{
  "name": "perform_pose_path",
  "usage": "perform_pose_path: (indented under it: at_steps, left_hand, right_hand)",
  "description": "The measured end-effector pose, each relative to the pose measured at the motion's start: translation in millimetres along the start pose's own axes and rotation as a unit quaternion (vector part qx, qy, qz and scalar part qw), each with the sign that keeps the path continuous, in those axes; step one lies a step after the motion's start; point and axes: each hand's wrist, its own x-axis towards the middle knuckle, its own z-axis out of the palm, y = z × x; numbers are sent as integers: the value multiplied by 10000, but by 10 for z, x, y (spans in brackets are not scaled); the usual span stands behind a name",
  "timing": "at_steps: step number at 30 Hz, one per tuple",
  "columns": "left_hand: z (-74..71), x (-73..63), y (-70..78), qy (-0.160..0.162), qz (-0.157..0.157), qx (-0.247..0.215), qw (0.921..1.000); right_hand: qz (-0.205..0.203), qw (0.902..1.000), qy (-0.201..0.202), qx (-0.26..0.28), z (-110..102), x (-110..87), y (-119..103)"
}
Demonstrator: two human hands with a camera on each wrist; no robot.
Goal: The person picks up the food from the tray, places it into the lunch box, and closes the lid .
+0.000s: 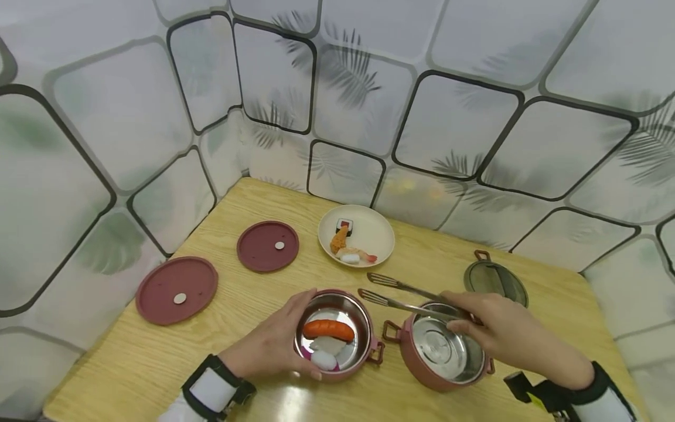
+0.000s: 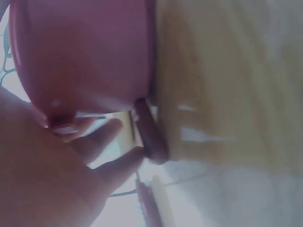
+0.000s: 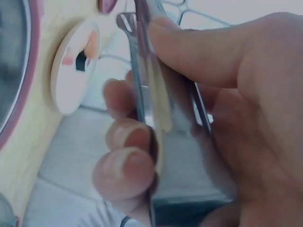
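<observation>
My left hand (image 1: 271, 343) holds the left pink pot (image 1: 364, 313) by its side, thumb at the near rim and fingers round the far side. A pot handle (image 2: 150, 135) shows beside the fingers in the left wrist view. Inside lie an orange-red sausage (image 1: 328, 330), a greyish-white piece (image 1: 328, 345) and a white piece with purple edges (image 1: 323, 360). My right hand (image 1: 501, 331) grips metal tongs (image 1: 408, 288) over the right pink pot (image 1: 429, 372). The tongs' slotted tips are apart with nothing between them, pointing left past the left pot's far right rim.
A cream plate (image 1: 377, 234) at the back holds a sushi roll (image 1: 344, 226), a fried drumstick (image 1: 339, 241) and shrimp sushi (image 1: 355, 255). Two dark red lids (image 1: 258, 252) (image 1: 166, 293) lie at the left. A glass lid (image 1: 482, 278) lies behind the right pot. Patterned walls border the table.
</observation>
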Motion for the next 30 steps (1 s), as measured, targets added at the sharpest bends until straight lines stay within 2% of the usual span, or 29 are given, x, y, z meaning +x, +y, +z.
perform_pose_path:
  at_steps: [3, 8, 13, 18, 22, 26, 30]
  left_hand:
    - [-53, -2, 45, -150, -134, 139, 9997]
    - [-134, 17, 147, -341, -232, 412, 9983]
    - [-170, 58, 331, -314, 44, 800, 9963]
    - [-123, 173, 609, -158, 508, 1086, 9927]
    - [59, 291, 888, 64, 942, 1344, 9864]
    - [382, 377, 1145, 134, 1259, 1223, 9844]
    - [737, 482, 1325, -4, 1110, 717, 9912]
  right_hand:
    - [61, 9996, 268, 86, -9, -77, 64]
    - [150, 9981, 426, 408, -2, -145, 116]
    - [516, 9957, 408, 658, -12, -171, 163]
    - [855, 9941, 406, 532, -8, -188, 245]
    - [979, 9926, 452, 563, 7, -211, 308]
    - [1142, 9905, 411, 639, 23, -227, 343]
    - [1294, 9880, 396, 739, 62, -242, 371]
